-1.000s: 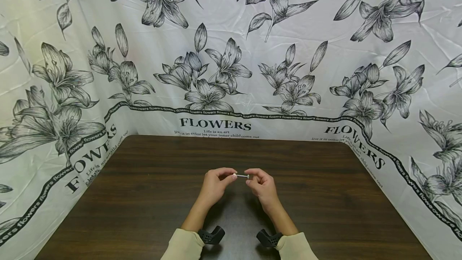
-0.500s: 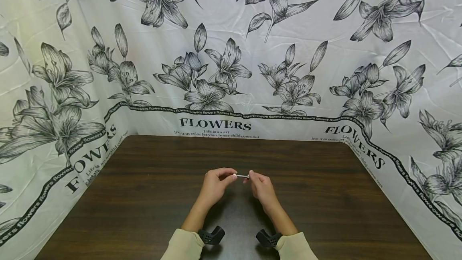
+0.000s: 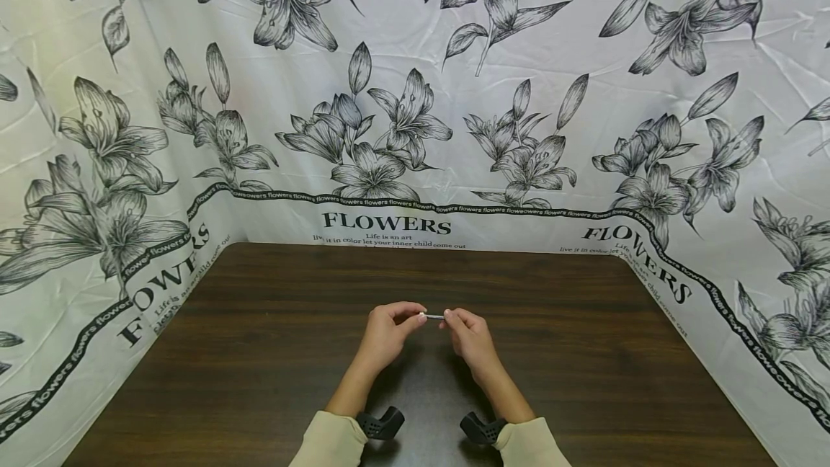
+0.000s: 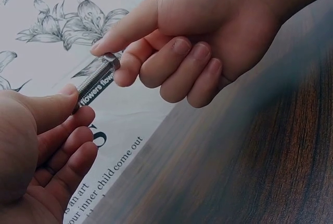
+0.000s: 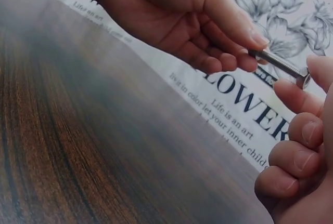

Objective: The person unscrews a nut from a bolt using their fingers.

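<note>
A silver threaded bolt (image 3: 434, 317) is held level in the air between both hands, above the table. My left hand (image 3: 384, 337) pinches its plain end between thumb and fingertips, which hide that tip. At the other end is a hexagonal head (image 4: 112, 61), and the thumb and index finger of my right hand (image 3: 475, 342) pinch it from either side. In the right wrist view the threads of the shank show between the two hands, and the remaining fingers (image 5: 303, 160) of my right hand are curled in.
Below the hands lies a dark brown wood-grain table (image 3: 272, 352). A white cloth (image 3: 512, 233) printed with lilies and lettering hangs around its back and sides. Each wrist carries a black camera mount (image 3: 382, 424) by a cream sleeve (image 3: 332, 439).
My right thumb and index finger have shifted from spread around the head to closed together over it, covering it in the head view. My left hand and the bolt have stayed in place.
</note>
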Motion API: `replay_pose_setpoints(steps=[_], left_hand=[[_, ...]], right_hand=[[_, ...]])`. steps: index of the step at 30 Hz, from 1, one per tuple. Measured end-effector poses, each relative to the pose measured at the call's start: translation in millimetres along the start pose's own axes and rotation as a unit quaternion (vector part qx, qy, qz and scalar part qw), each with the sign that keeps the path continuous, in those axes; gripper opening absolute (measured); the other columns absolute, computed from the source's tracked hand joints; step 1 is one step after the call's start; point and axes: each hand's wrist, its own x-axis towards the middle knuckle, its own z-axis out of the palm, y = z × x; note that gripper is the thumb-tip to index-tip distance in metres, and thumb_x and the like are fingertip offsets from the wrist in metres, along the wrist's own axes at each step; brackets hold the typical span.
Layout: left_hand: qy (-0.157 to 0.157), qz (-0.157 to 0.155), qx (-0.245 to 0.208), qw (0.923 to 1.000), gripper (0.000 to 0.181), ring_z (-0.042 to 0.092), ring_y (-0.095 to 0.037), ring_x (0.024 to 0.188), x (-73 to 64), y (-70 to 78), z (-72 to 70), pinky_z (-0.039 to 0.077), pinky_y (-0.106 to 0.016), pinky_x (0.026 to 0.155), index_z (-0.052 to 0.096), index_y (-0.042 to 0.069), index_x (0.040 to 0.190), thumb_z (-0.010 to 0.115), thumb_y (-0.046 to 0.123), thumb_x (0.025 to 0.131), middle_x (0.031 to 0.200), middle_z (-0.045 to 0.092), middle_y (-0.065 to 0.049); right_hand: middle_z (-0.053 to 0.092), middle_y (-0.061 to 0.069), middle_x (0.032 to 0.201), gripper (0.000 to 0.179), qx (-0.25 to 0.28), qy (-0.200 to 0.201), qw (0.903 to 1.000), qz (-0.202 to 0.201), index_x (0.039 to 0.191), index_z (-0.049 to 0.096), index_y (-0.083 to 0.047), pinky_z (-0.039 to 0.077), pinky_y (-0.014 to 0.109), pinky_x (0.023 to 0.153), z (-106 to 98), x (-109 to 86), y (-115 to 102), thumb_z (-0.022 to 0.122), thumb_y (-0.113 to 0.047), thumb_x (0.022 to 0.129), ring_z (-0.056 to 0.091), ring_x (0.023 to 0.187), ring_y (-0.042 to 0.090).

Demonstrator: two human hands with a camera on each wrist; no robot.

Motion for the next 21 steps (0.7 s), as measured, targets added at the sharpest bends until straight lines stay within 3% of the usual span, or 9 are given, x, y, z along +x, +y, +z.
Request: replay_pose_setpoints(steps=[3,8,13,21], left_hand=[[0.000,-0.005,0.002,1.0000,0.012,0.062,-0.011,0.070,0.3,-0.5,-0.4,0.050,-0.026,0.064,0.074,0.001,0.095,0.075,0.009,0.085,0.081,0.070,0.002],[0.001,-0.012,0.005,0.9999,0.009,0.061,-0.012,0.071,-0.1,0.5,-1.3,0.050,-0.027,0.064,0.075,0.005,0.094,0.075,0.009,0.085,0.081,0.070,0.003],[0.001,-0.020,0.003,0.9998,0.008,0.061,-0.012,0.073,-0.1,0.9,-1.7,0.050,-0.027,0.066,0.075,0.008,0.093,0.074,0.009,0.086,0.082,0.070,0.004],[0.000,-0.030,-0.004,0.9996,0.014,0.061,-0.014,0.073,0.1,1.5,-2.4,0.050,-0.028,0.065,0.074,0.002,0.097,0.074,0.012,0.087,0.082,0.070,0.003]], right_hand=[[0.032,-0.006,0.049,0.034,0.007,0.002,1.0000,-0.001,0.089,0.057,0.015,0.020,0.022,0.041,-0.1,0.5,-0.6,0.057,-0.017,0.099,0.023,0.040,0.005],[0.033,-0.005,0.052,0.021,0.036,0.009,0.9992,-0.014,0.088,0.062,0.007,0.021,0.021,0.041,0.3,-0.3,-0.7,0.061,-0.013,0.096,0.024,0.041,0.005],[0.036,-0.007,0.054,0.028,0.038,0.002,0.9983,-0.045,0.098,0.059,0.015,0.022,0.021,0.041,-1.0,-1.3,-0.3,0.064,-0.012,0.094,0.026,0.042,0.004],[0.039,-0.006,0.056,0.029,0.035,-0.025,0.9958,-0.081,0.109,0.058,0.018,0.021,0.021,0.042,-3.8,-0.9,1.6,0.064,-0.006,0.093,0.028,0.042,0.003]])
